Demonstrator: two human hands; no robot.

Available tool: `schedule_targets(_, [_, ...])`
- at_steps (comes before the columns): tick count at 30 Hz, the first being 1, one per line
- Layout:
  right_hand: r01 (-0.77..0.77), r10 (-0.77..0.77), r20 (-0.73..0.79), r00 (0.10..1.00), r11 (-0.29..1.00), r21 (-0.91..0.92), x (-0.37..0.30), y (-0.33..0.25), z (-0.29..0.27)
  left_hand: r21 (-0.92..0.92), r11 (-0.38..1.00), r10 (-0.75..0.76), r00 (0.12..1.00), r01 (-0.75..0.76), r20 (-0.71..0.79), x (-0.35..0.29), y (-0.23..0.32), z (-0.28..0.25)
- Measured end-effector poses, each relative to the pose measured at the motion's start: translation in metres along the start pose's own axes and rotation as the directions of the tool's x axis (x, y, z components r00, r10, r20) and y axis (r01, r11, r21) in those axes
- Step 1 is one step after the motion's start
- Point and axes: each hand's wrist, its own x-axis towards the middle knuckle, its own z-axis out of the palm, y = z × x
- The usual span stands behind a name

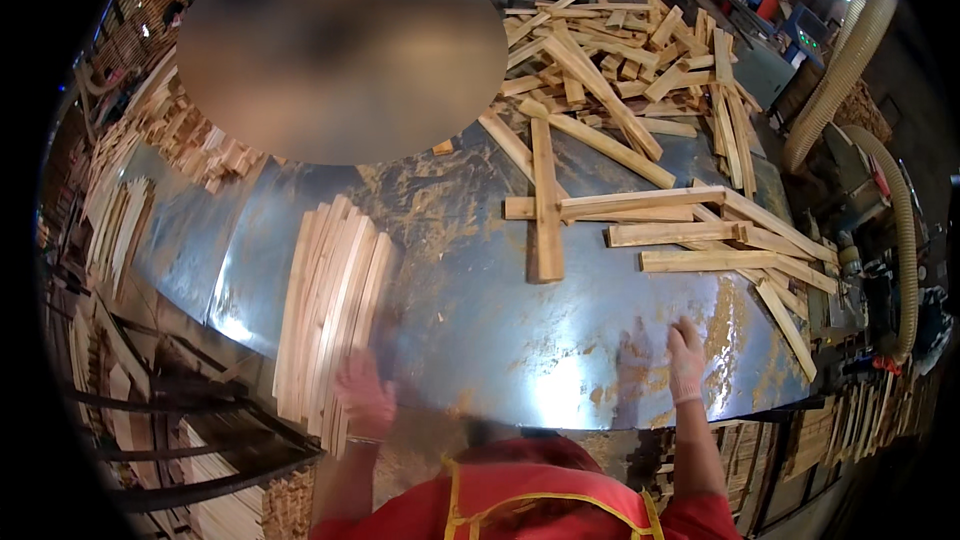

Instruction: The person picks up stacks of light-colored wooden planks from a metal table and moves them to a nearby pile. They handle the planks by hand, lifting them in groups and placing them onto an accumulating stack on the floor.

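Note:
My left hand (364, 395), in a pale pinkish glove and a little blurred, is beside the near end of a row of long wooden strips (328, 310). Its fingers look stretched out, and nothing shows in them; whether it touches the strips I cannot tell. The strips lie side by side on the metal table (470, 310), their near ends reaching over its front edge. Above the table's right front part, my right hand (686, 365), also gloved, has its fingers extended and holds nothing. Loose wooden pieces (715, 260) lie crossed beyond it.
A large jumbled heap of wooden pieces (640, 55) covers the far right. More strips (118, 225) stand stacked at the left edge. Ribbed hoses (845, 60) hang at the right. A blurred oval hides the far middle. Sawdust (725, 325) lies on the metal.

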Motion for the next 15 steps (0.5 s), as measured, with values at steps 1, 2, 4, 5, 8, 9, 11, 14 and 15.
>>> schedule_targets(1, [0.033, -0.02, 0.101, 0.995, 0.991, -0.128, 0.018, -0.018, 0.025, 0.023, 0.997, 0.076, 0.995, -0.075, -0.063, -0.001, 0.015, 0.005])
schedule_targets(2, [0.081, -0.028, 0.21, 0.977, 0.965, -0.248, 0.04, -0.034, 0.05, -0.091, 0.991, 0.096, 0.995, -0.096, 0.0, 0.002, 0.035, 0.0])
schedule_targets(4, [0.297, -0.195, 0.306, 0.932, 0.895, -0.333, 0.095, -0.034, 0.099, -0.25, 0.96, 0.155, 0.984, -0.13, 0.083, 0.006, 0.071, -0.008])
schedule_targets(5, [0.411, -0.223, 0.393, 0.892, 0.76, -0.503, 0.108, -0.076, 0.132, -0.285, 0.95, 0.161, 0.981, -0.125, 0.104, 0.007, 0.084, -0.007])
schedule_targets(8, [0.666, -0.361, 0.56, 0.746, 0.383, -0.64, 0.168, -0.127, 0.178, -0.375, 0.922, 0.209, 0.94, -0.098, 0.268, 0.023, 0.124, -0.017])
schedule_targets(9, [0.71, -0.391, 0.602, 0.696, 0.253, -0.657, 0.191, -0.127, 0.192, -0.391, 0.918, 0.212, 0.917, -0.068, 0.338, 0.031, 0.133, -0.02])
schedule_targets(11, [0.75, -0.41, 0.689, 0.598, -0.017, -0.661, 0.225, -0.12, 0.21, -0.383, 0.921, 0.221, 0.902, -0.068, 0.372, 0.036, 0.143, -0.015])
schedule_targets(14, [0.776, 0.041, 0.775, 0.63, -0.026, -0.63, 0.246, -0.129, 0.216, -0.371, 0.926, 0.229, 0.89, -0.074, 0.395, 0.046, 0.154, -0.014])
schedule_targets(15, [0.799, 0.111, 0.794, 0.598, -0.003, -0.602, 0.24, -0.141, 0.219, -0.365, 0.929, 0.219, 0.891, -0.065, 0.399, 0.048, 0.156, -0.016])
